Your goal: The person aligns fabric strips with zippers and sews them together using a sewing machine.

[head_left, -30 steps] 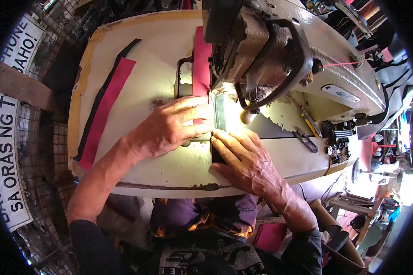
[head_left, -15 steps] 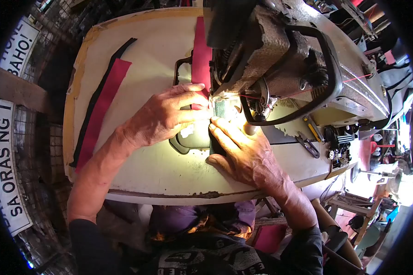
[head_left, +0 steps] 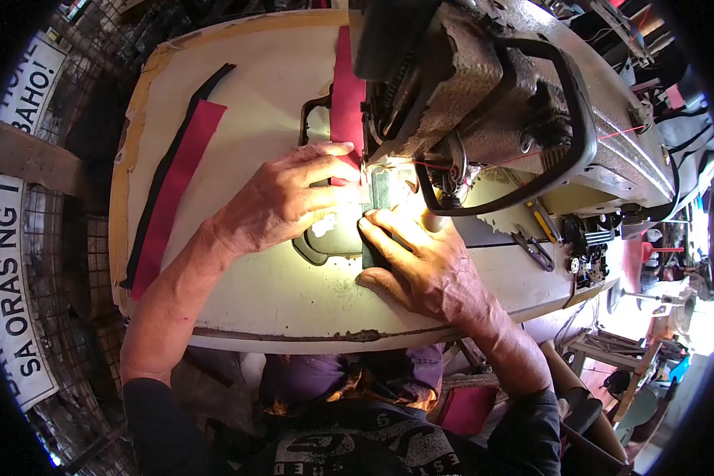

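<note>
Two bare hands flatten narrow strips beside the needle of a big sewing machine (head_left: pixel 468 71).
The red strip (head_left: pixel 347 95) lies smooth and straight-edged on the tabletop (head_left: pixel 254 305), running away from the person just left of the needle; the dark strip (head_left: pixel 381 190), greenish under the lamp glare, reaches back toward the person. The left hand (head_left: pixel 289 197) has its fingertips over the red strip's near end, its thumb hidden, so I can't tell whether its grip closes. The right hand (head_left: pixel 428 262) presses the dark strip, its grip apart, thumb clear of the fingers.
</note>
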A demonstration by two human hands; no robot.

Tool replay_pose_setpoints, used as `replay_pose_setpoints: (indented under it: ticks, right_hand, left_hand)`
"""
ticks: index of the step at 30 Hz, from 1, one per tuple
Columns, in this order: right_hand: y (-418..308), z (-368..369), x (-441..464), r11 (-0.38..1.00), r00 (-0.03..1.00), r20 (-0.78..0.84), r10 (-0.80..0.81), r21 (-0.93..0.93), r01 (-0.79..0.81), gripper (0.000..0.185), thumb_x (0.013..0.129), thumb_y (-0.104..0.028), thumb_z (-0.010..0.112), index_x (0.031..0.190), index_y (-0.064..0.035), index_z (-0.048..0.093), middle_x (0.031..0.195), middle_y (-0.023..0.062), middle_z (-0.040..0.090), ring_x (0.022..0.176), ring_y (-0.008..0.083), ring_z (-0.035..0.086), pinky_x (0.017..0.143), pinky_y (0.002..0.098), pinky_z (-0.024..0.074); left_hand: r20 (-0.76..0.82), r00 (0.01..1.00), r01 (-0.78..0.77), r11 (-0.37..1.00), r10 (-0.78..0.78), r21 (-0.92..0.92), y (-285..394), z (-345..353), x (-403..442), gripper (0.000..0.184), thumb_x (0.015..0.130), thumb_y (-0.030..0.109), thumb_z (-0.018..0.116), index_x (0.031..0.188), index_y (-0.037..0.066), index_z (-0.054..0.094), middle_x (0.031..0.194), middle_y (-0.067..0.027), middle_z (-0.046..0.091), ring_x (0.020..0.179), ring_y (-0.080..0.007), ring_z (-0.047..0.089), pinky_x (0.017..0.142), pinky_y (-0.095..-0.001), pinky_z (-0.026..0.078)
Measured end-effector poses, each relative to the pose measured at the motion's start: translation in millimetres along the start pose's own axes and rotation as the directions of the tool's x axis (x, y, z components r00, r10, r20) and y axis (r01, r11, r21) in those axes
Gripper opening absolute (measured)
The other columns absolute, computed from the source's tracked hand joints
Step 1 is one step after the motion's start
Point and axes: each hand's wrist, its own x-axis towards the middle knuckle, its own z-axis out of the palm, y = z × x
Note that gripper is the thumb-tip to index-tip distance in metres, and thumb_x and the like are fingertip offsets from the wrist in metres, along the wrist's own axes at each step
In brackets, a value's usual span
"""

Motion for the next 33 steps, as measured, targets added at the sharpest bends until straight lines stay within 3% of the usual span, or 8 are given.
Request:
replay_pose_setpoints:
  ticks: [15, 18, 21, 24, 26, 28, 31, 33]
  right_hand:
    - [-1, -1, 1, 1.000, 0.999, 0.039, 0.020, 0.023, -0.021, 0.061, 0.082, -0.036, 0.083, 0.132, -0.0054, 0.066, 0.131, 0.0107, 0.064, 0.115, 0.0304, 0.063, 0.104, 0.0465, 0.0448]
    - [-1, 0, 1, 0.999, 0.997, 0.068, 0.038, 0.030, -0.040, 0.061, 0.083, -0.035, 0.082, 0.133, -0.0057, 0.066, 0.132, 0.0114, 0.064, 0.117, 0.0313, 0.062, 0.104, 0.0470, 0.0446]
    - [0, -3, 2, 1.000, 0.998, 0.050, 0.030, -0.007, -0.030, 0.059, 0.093, -0.040, 0.072, 0.138, -0.0027, 0.061, 0.129, 0.0140, 0.067, 0.115, 0.0318, 0.062, 0.097, 0.0473, 0.0458]
    - [1, -3, 3, 0.998, 0.998, 0.023, 0.059, -0.026, -0.058, 0.059, 0.090, -0.036, 0.076, 0.138, -0.0053, 0.063, 0.139, 0.0122, 0.063, 0.117, 0.0324, 0.061, 0.103, 0.0463, 0.0444]
    - [-5, -11, 0, 0.995, 0.988, 0.119, 0.100, -0.003, -0.101, 0.064, 0.090, -0.036, 0.076, 0.144, -0.0070, 0.059, 0.146, 0.0102, 0.060, 0.125, 0.0338, 0.058, 0.106, 0.0465, 0.0425]
    - [-12, -21, -23, 0.999, 0.999, 0.020, -0.024, 0.047, 0.023, 0.068, 0.085, -0.038, 0.080, 0.144, -0.0089, 0.061, 0.148, 0.0101, 0.059, 0.132, 0.0346, 0.055, 0.111, 0.0498, 0.0408]
    - [-22, -69, -70, 0.985, 0.986, -0.114, 0.123, -0.109, -0.135, 0.064, 0.074, -0.028, 0.089, 0.133, -0.0101, 0.071, 0.148, 0.0098, 0.059, 0.139, 0.0364, 0.051, 0.117, 0.0520, 0.0416]
    - [2, -120, -102, 0.896, 0.890, -0.368, 0.269, -0.245, -0.371, 0.051, 0.090, -0.024, 0.075, 0.138, -0.0093, 0.067, 0.145, 0.0098, 0.062, 0.135, 0.0293, 0.056, 0.112, 0.0444, 0.0454]
  left_hand:
    - [0.041, 0.999, -0.005, 1.000, 0.003, 0.027, 0, -2, 0, 0.022, 0.084, 0.012, 0.071, 0.104, 0.007, 0.076, 0.119, -0.0055, 0.070, 0.129, -0.0306, 0.061, 0.109, -0.0426, 0.054]
    - [0.037, 0.999, -0.024, 0.999, 0.023, 0.022, -2, -3, 1, 0.023, 0.082, 0.013, 0.072, 0.104, 0.006, 0.076, 0.118, -0.0061, 0.070, 0.128, -0.0312, 0.062, 0.109, -0.0437, 0.054]
    - [0.021, 0.999, -0.044, 0.997, 0.043, 0.056, -7, -3, 3, 0.024, 0.082, 0.014, 0.072, 0.105, 0.006, 0.076, 0.116, -0.0069, 0.070, 0.127, -0.0316, 0.062, 0.109, -0.0442, 0.054]
    - [0.012, 0.999, -0.044, 0.996, 0.043, 0.071, -12, -2, 7, 0.024, 0.083, 0.013, 0.071, 0.105, 0.006, 0.076, 0.114, -0.0072, 0.070, 0.126, -0.0313, 0.063, 0.109, -0.0436, 0.053]
    - [0.003, 0.998, -0.069, 0.993, 0.069, 0.096, -15, 1, 6, 0.022, 0.083, 0.012, 0.071, 0.104, 0.006, 0.077, 0.113, -0.0070, 0.071, 0.126, -0.0306, 0.063, 0.109, -0.0431, 0.053]
    - [0.001, 0.996, -0.093, 0.989, 0.093, 0.114, -18, 3, 6, 0.022, 0.084, 0.012, 0.071, 0.105, 0.007, 0.077, 0.113, -0.0068, 0.071, 0.126, -0.0300, 0.063, 0.110, -0.0427, 0.053]
    - [-0.035, 0.993, -0.108, 0.988, 0.112, 0.111, -21, 5, 5, 0.025, 0.085, 0.012, 0.071, 0.108, 0.009, 0.078, 0.112, -0.0065, 0.072, 0.126, -0.0291, 0.063, 0.110, -0.0422, 0.053]
    - [-0.044, 0.993, -0.104, 0.991, 0.108, 0.079, -23, 9, 5, 0.024, 0.087, 0.011, 0.071, 0.110, 0.010, 0.078, 0.114, -0.0058, 0.073, 0.122, -0.0302, 0.065, 0.112, -0.0447, 0.051]
